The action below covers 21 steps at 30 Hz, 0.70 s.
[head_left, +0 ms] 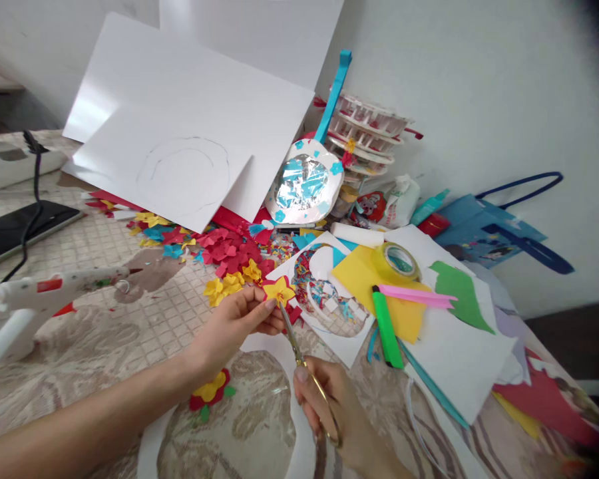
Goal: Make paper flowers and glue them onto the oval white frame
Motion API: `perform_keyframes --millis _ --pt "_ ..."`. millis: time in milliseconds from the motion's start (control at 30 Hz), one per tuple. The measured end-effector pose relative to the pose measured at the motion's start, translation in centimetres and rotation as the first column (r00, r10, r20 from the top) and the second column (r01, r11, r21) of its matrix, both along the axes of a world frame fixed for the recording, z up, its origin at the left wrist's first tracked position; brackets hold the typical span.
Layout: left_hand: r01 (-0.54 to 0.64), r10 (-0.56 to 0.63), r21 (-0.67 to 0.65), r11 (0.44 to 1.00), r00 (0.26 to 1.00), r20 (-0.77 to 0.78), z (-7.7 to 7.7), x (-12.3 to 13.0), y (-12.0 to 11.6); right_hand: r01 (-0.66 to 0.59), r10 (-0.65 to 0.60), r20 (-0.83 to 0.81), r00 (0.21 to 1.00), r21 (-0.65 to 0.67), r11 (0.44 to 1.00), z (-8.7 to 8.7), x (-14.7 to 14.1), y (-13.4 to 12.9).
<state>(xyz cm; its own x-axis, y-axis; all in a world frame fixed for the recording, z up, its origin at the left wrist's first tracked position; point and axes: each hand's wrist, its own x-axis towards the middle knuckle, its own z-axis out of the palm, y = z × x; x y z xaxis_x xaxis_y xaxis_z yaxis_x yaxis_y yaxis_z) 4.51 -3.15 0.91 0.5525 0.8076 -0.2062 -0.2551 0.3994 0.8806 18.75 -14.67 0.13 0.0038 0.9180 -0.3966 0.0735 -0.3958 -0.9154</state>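
My left hand (249, 313) pinches a yellow-and-red paper flower (279, 291) between thumb and fingers. In my right hand (329, 399) are gold-handled scissors (298, 352), their tips touching or very close to the flower's centre. Under both hands lies a white paper ring (302, 426) with a wavy edge. A finished-looking red-and-yellow flower with green leaves (210, 389) sits on the ring's left side. Just beyond my left hand are yellow paper flowers (223, 287) and a heap of red paper flowers (232, 251).
A glue gun (54, 293) lies at left near a black phone (22, 223). White boards (180, 126) lean at the back beside a round decorated fan shape (307, 179). On the right are a tape roll (399, 261), a green marker (387, 329) and paper sheets (459, 362).
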Motion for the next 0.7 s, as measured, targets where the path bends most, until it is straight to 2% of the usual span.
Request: perform_keyframes --millis 700 --pt "-0.01 0.009 0.05 0.999 1.0 0.019 -0.36 -0.02 0.03 0.003 -0.003 -0.009 1.0 -0.004 1.0 -0.05 0.03 0.08"
